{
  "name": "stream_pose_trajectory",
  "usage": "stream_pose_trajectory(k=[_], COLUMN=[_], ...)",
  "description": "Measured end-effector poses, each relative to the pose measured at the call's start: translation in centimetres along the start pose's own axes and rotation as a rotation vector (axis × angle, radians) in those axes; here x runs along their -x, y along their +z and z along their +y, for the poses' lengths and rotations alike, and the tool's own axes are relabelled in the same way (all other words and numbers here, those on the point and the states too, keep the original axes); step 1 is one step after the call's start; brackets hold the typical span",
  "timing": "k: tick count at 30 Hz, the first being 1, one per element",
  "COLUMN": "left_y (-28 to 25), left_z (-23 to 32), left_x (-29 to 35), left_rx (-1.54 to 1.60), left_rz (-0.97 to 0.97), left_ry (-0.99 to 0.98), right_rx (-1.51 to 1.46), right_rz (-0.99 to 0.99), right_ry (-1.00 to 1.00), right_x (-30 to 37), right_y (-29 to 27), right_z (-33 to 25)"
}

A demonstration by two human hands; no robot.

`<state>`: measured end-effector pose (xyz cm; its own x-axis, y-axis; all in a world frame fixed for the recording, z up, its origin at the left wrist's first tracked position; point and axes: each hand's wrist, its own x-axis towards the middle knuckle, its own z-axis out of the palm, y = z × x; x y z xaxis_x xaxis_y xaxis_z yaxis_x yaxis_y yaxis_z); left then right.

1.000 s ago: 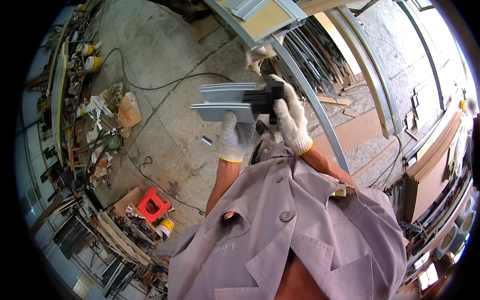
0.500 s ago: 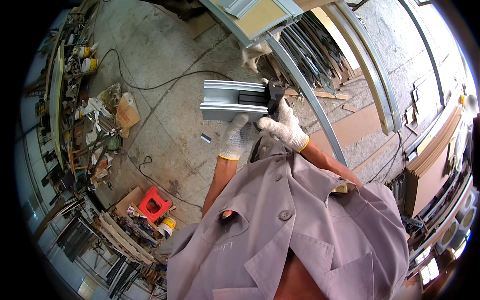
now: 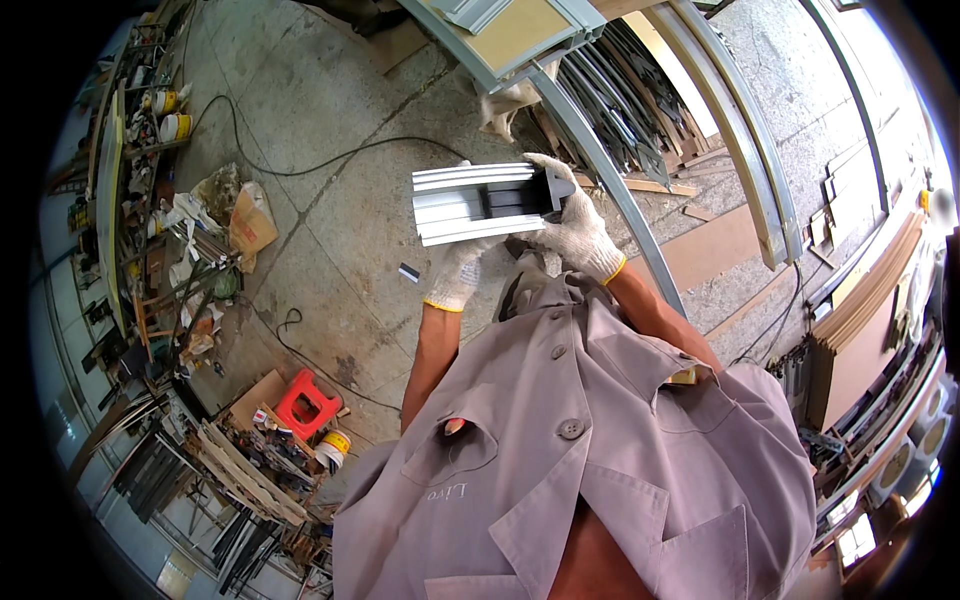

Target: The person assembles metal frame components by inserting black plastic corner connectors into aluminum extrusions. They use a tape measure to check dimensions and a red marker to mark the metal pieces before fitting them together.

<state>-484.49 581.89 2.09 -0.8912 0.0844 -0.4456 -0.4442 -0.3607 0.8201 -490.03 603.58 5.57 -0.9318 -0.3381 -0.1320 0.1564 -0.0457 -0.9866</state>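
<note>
A short silver-grey metal channel profile is held level in front of my body, its open side facing up. Inside its right part sits a black insert, joined to a black end piece at the right end. My left hand, in a white knit glove with a yellow cuff, supports the profile from below. Most of its fingers are hidden under the metal. The other glove is on my right hand, which wraps round the black end piece, with fingers along its far side and the palm against its near side.
A bench-like metal frame stands ahead, its slanting grey bar close to my right hand. Long profiles and dark metal strips lie beyond. Floor items include a black cable, a red stool and scrap at left.
The profile has rolled so its inner channel shows more, and it has shifted slightly right. My right hand has closed further round the black end piece; my left hand has slid further underneath.
</note>
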Motion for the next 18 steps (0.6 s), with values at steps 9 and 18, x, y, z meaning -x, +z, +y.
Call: stream_pose_trajectory(k=[9, 18], left_y=[0.4, 2.3], left_z=[0.4, 3.5], left_x=[0.2, 1.0], left_rx=[0.076, -0.095], left_rz=[0.035, 0.062], left_ry=[-0.024, 0.068], right_rx=[-0.029, -0.408], right_rz=[-0.032, 0.108], right_ry=[0.035, 0.393], right_x=[-0.1, -0.7], right_y=[0.2, 0.7], right_z=[-0.5, -0.2])
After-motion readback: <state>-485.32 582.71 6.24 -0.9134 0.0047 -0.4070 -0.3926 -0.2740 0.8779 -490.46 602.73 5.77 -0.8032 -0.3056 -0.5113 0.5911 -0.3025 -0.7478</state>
